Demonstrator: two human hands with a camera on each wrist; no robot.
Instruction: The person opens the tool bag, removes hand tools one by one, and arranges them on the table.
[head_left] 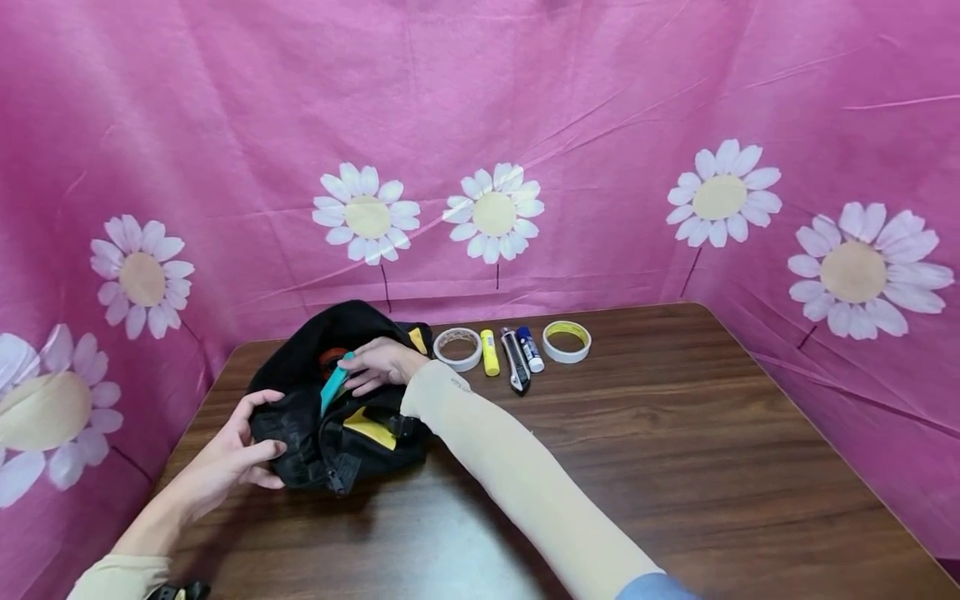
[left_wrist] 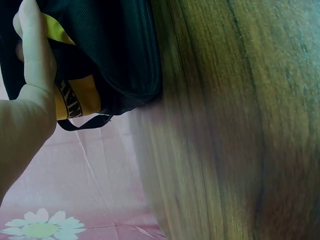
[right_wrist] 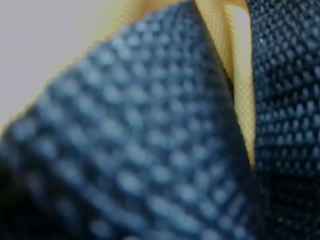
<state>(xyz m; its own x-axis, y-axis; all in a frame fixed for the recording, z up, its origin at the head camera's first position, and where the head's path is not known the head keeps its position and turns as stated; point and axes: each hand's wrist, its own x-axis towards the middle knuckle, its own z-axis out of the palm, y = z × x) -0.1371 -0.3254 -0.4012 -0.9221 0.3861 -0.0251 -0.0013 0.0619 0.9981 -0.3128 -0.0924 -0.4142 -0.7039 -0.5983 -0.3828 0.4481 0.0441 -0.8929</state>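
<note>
A black bag (head_left: 300, 446) with yellow patches lies open at the table's left. My left hand (head_left: 232, 454) grips its left side, thumb on the near face and fingers above. In the left wrist view the left hand (left_wrist: 37, 75) is against the bag's dark fabric (left_wrist: 120, 50). My right hand (head_left: 382, 364) reaches into the opening and pinches a flat teal object (head_left: 333, 385), whose lower end is hidden in the bag. Beside it inside shows something orange-red (head_left: 330, 360), mostly covered. Blurred dark woven fabric (right_wrist: 150, 130) fills most of the right wrist view.
Right of the bag, in a row, are a tape roll (head_left: 458, 350), a yellow stick (head_left: 490, 352), a dark utility knife (head_left: 516, 360), a blue-and-white glue stick (head_left: 530, 349) and another tape roll (head_left: 567, 354). A pink flowered cloth (head_left: 585, 108) hangs around the wooden table (head_left: 675, 450).
</note>
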